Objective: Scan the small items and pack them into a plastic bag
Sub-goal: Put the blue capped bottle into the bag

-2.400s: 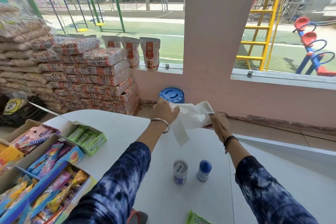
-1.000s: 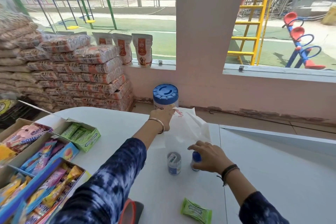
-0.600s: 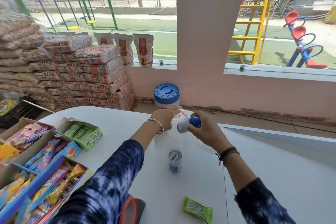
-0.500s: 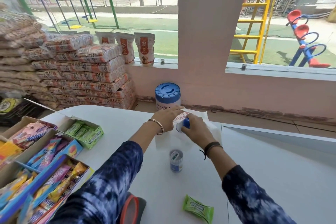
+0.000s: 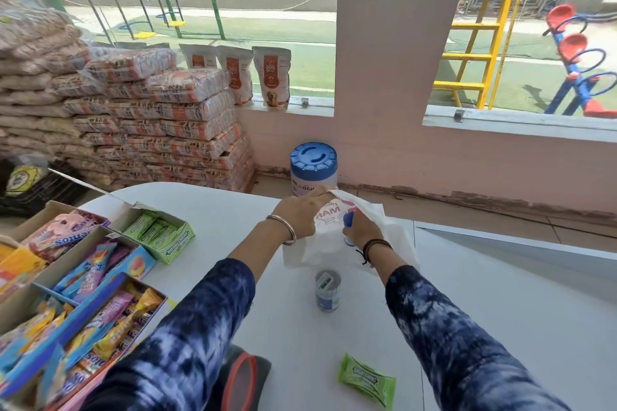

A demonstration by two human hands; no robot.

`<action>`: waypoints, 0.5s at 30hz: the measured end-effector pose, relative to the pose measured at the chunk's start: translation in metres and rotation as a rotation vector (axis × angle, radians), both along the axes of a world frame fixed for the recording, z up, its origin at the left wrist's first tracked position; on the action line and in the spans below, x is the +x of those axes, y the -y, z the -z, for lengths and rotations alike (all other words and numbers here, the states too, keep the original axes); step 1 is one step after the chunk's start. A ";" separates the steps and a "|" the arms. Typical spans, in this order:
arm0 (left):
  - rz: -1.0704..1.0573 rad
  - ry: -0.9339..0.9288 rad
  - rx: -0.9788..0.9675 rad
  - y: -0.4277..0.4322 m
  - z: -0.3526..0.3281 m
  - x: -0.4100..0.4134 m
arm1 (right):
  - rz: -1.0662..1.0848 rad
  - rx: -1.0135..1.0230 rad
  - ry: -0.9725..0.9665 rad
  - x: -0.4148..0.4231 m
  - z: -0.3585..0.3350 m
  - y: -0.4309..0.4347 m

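Note:
A white plastic bag (image 5: 329, 243) with red print lies on the white table (image 5: 217, 210). My left hand (image 5: 300, 215) grips the bag's rim and holds its mouth apart. My right hand (image 5: 362, 230) reaches into the mouth, closed on a small blue-capped bottle (image 5: 348, 220), of which only the cap and a sliver of the body show. A small grey-lidded container (image 5: 328, 290) stands upright on the table just in front of the bag. A green gum packet (image 5: 367, 380) lies flat near the table's front edge.
Open cardboard boxes of sweets (image 5: 76, 277) and a green gum box (image 5: 160, 233) fill the table's left side. A red-rimmed black device (image 5: 243, 377) sits at the front edge. A blue-lidded tub (image 5: 313, 167) stands beyond the table. Stacked sacks (image 5: 133, 117) line the left wall.
My right hand picked the blue-capped bottle off the table, lifted it to the bag and has pushed it down into the bag's mouth. My left hand kept hold of the bag.

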State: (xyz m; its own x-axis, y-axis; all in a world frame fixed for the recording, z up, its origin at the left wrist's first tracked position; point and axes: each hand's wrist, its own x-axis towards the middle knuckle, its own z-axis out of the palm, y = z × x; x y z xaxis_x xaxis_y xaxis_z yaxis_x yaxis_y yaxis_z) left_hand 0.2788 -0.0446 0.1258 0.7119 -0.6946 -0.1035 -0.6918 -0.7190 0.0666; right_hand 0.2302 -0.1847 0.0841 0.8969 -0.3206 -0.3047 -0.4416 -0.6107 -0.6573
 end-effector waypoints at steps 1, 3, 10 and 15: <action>-0.006 -0.014 0.007 0.004 -0.001 -0.004 | 0.018 -0.008 0.013 -0.005 0.000 -0.001; 0.002 -0.031 0.012 0.010 0.003 -0.006 | 0.052 -0.019 0.021 -0.010 0.001 -0.004; 0.063 -0.055 -0.090 0.007 0.014 0.000 | 0.010 -0.489 0.278 -0.033 -0.031 -0.017; 0.087 -0.052 -0.182 -0.003 0.009 -0.003 | 0.016 -0.697 0.443 -0.029 -0.030 0.003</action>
State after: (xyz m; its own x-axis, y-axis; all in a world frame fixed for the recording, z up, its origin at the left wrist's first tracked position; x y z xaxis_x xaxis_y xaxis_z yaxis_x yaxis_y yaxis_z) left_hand 0.2761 -0.0416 0.1163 0.6454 -0.7638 -0.0055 -0.7430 -0.6294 0.2276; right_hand 0.2016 -0.1874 0.1139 0.8808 -0.3189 0.3500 -0.2425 -0.9387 -0.2449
